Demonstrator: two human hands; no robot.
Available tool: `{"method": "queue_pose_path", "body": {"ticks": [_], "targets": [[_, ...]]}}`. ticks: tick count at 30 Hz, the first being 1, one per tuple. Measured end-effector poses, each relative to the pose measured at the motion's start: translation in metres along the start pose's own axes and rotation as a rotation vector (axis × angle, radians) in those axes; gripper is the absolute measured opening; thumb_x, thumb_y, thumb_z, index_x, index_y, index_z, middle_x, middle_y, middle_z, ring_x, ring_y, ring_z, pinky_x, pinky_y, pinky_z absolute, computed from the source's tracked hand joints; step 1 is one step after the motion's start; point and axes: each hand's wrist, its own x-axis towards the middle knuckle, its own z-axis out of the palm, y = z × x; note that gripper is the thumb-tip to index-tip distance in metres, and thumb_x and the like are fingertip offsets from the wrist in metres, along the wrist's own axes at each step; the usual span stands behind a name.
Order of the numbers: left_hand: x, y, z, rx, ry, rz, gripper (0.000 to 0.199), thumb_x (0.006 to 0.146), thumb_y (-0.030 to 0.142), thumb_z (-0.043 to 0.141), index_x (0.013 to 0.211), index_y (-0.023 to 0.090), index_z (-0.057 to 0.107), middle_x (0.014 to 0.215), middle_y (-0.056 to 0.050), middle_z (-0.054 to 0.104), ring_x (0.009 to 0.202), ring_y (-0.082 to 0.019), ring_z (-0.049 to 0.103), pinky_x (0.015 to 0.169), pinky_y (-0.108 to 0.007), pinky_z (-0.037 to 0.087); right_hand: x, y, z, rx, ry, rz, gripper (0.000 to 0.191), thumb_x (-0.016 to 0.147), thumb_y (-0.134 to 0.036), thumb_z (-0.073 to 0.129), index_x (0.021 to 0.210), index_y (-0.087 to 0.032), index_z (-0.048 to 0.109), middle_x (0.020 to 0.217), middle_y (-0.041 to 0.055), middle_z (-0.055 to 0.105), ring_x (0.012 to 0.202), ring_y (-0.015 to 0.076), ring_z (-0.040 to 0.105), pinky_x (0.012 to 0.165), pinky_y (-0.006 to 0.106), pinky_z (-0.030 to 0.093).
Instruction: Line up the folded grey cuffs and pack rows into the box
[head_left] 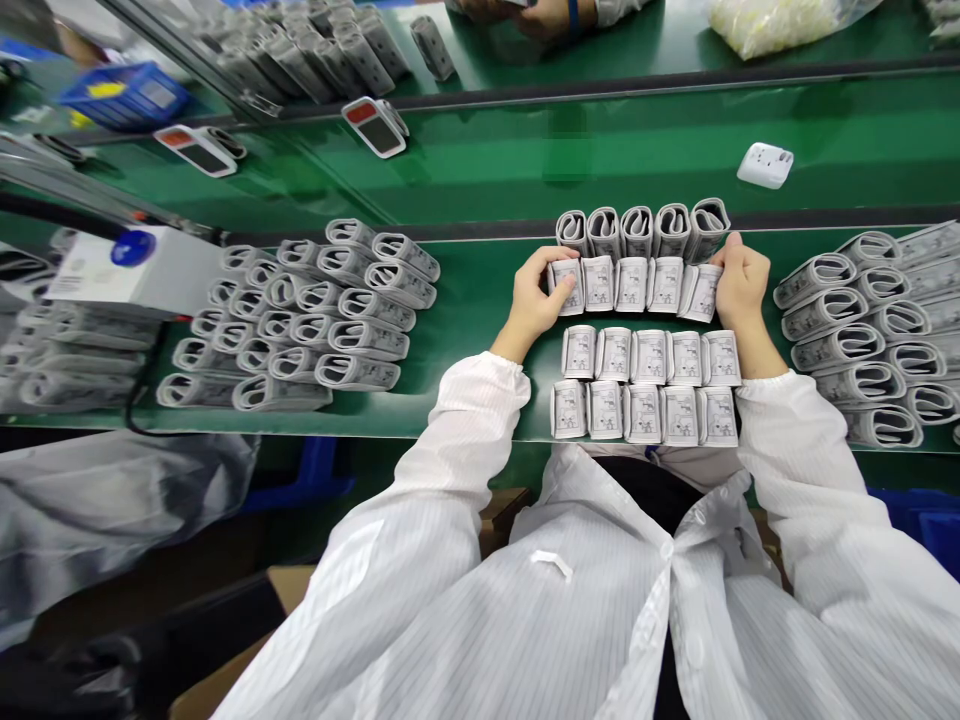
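Note:
My left hand (pixel 538 300) is closed around the left end of a row of rolled grey cuffs (pixel 631 285), its thumb on the front of the end one. At the other end, my right hand (pixel 741 280) presses against the rightmost cuff (pixel 701 292), which leans slightly; its fingertips are partly hidden. The row's printed faces point up toward me. Just behind it stand several more rolled cuffs (pixel 636 232) with their coiled ends showing. Nearer my body lie two neat rows of cuffs, an upper row (pixel 650 356) and a lower row (pixel 643 412).
Stacks of rolled cuffs stand left (pixel 300 315) and right (pixel 862 330) on the green bench (pixel 465 300). A white box (pixel 142 265) sits far left. A white device (pixel 765 165) lies beyond the bench's back rail. Across from me, another person's hands (pixel 544 15) work.

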Motion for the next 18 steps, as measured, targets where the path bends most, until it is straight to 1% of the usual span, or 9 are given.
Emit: {"method": "queue_pose_path", "body": {"ticks": [3, 6, 9, 11, 14, 18], "targets": [[-0.0001, 0.0006, 0.0014, 0.034, 0.004, -0.017, 0.053, 0.107, 0.077, 0.066, 0.119, 0.026, 0.072, 0.127, -0.012, 0.084, 0.121, -0.03, 0.082, 0.107, -0.049, 0.066, -0.0009, -0.005, -0.0006, 0.0, 0.009, 0.015, 0.087, 0.107, -0.1, 0.04, 0.058, -0.029, 0.051, 0.062, 0.0022, 0.054, 0.062, 0.0195, 0.055, 0.07, 0.042, 0.052], [-0.0001, -0.0003, 0.003, 0.053, 0.004, -0.027, 0.056, 0.104, 0.08, 0.068, 0.12, 0.026, 0.071, 0.128, -0.011, 0.084, 0.122, -0.03, 0.082, 0.109, -0.049, 0.066, -0.0013, -0.0067, -0.0016, 0.026, 0.013, 0.005, 0.086, 0.107, -0.099, 0.043, 0.057, -0.029, 0.052, 0.061, 0.0009, 0.056, 0.06, 0.0183, 0.054, 0.071, 0.042, 0.053], [0.0002, -0.0004, 0.0032, 0.054, 0.008, -0.027, 0.059, 0.101, 0.081, 0.072, 0.124, 0.026, 0.07, 0.13, -0.012, 0.083, 0.126, -0.031, 0.081, 0.114, -0.051, 0.065, -0.0018, -0.0063, -0.0022, 0.061, 0.019, -0.021, 0.085, 0.108, -0.096, 0.046, 0.057, -0.029, 0.054, 0.061, 0.001, 0.057, 0.058, 0.0183, 0.053, 0.067, 0.042, 0.048], [0.0006, 0.0008, 0.0022, 0.057, -0.003, -0.025, 0.061, 0.102, 0.08, 0.071, 0.128, 0.026, 0.072, 0.132, -0.013, 0.083, 0.128, -0.032, 0.08, 0.117, -0.051, 0.064, -0.0017, -0.0053, -0.0021, 0.069, 0.02, -0.03, 0.084, 0.109, -0.094, 0.047, 0.057, -0.029, 0.055, 0.061, 0.0013, 0.058, 0.058, 0.0185, 0.054, 0.066, 0.042, 0.047], [0.0012, 0.0036, -0.0003, 0.073, -0.041, -0.027, 0.061, 0.105, 0.078, 0.068, 0.134, 0.024, 0.075, 0.134, -0.013, 0.083, 0.128, -0.032, 0.08, 0.116, -0.05, 0.064, -0.0008, -0.0027, -0.0009, 0.049, 0.018, -0.011, 0.083, 0.112, -0.09, 0.046, 0.057, -0.029, 0.052, 0.061, 0.0013, 0.056, 0.058, 0.0184, 0.055, 0.068, 0.042, 0.05], [0.0014, 0.0061, -0.0019, 0.074, -0.05, -0.014, 0.057, 0.107, 0.075, 0.067, 0.133, 0.025, 0.077, 0.131, -0.011, 0.084, 0.124, -0.031, 0.081, 0.113, -0.049, 0.065, 0.0004, 0.0003, 0.001, 0.029, 0.011, 0.005, 0.081, 0.114, -0.087, 0.046, 0.058, -0.028, 0.052, 0.062, 0.0021, 0.056, 0.063, 0.0198, 0.062, 0.072, 0.042, 0.056]]}}
